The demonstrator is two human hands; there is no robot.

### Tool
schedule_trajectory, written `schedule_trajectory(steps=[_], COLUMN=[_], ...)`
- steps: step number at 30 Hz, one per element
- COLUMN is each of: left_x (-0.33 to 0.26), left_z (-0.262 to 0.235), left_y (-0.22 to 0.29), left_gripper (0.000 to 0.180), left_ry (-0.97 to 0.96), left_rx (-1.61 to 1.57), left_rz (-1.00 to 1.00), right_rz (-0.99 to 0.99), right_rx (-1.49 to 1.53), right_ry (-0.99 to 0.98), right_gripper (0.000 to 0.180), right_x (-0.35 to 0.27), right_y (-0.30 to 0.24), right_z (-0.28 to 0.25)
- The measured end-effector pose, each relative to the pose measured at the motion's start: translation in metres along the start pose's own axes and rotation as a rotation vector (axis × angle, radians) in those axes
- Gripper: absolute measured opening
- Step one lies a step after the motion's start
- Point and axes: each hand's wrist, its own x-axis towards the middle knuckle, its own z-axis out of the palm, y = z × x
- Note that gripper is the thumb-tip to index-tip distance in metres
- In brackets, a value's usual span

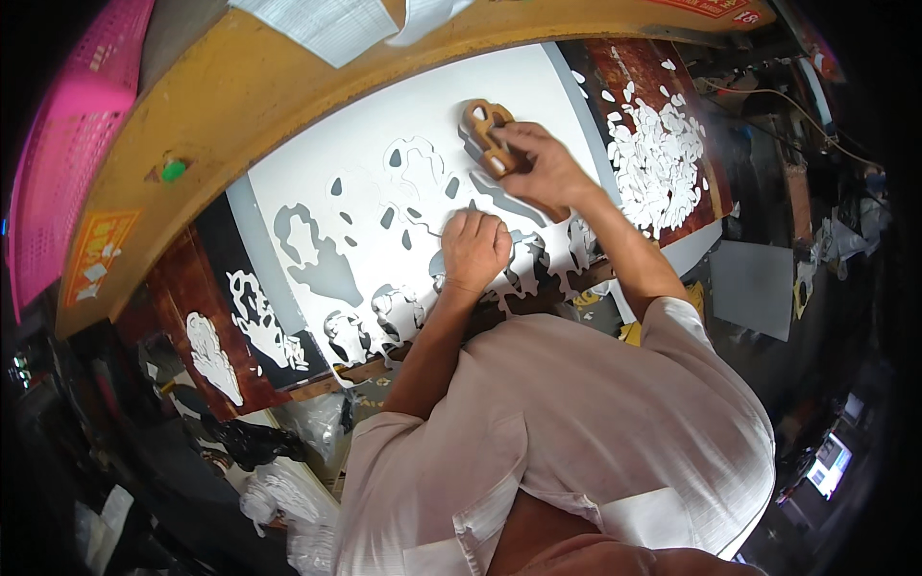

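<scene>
A white sheet (pixel 509 86) lies across the work surface, with shoe-part-like holes cut through its middle and near edge. My right hand (pixel 552 168) grips a brown cutting die (pixel 500 159) with rounded openings, at the right part of the sheet. The hand's fingers wrap over the die's right side; I cannot tell whether the die touches the sheet. My left hand (pixel 474 252) is closed, knuckles up, over the sheet's cut near part, left of and nearer than the die. A thin strip shows beside its fingers; what they hold is hidden.
A heap of small white cut pieces (pixel 653 163) lies on the reddish-brown board at the right. Stacked white pieces (pixel 212 357) and ring-shaped cut-outs (pixel 257 322) lie at the left. A yellow machine beam (pixel 202 144) spans the far side, beside a pink basket (pixel 72 144).
</scene>
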Motion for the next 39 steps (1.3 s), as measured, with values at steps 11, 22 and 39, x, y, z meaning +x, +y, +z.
schedule_trajectory(steps=[11, 22, 39], left_x=[-0.001, 0.004, 0.011], left_z=[-0.006, -0.008, 0.002], left_y=[0.004, -0.003, -0.007], left_gripper=[0.015, 0.02, 0.026], left_ry=[-0.023, -0.029, -0.033], left_rx=[-0.069, 0.177, 0.237], left_rz=[-0.055, 0.03, 0.084], right_rz=[0.247, 0.072, -0.103], right_rx=[0.557, -0.088, -0.487], right_ry=[0.113, 0.243, 0.385], right_gripper=[0.063, 0.059, 0.051], right_x=[-0.006, -0.016, -0.005], right_y=[-0.016, 0.036, 0.065], right_z=[-0.08, -0.042, 0.003])
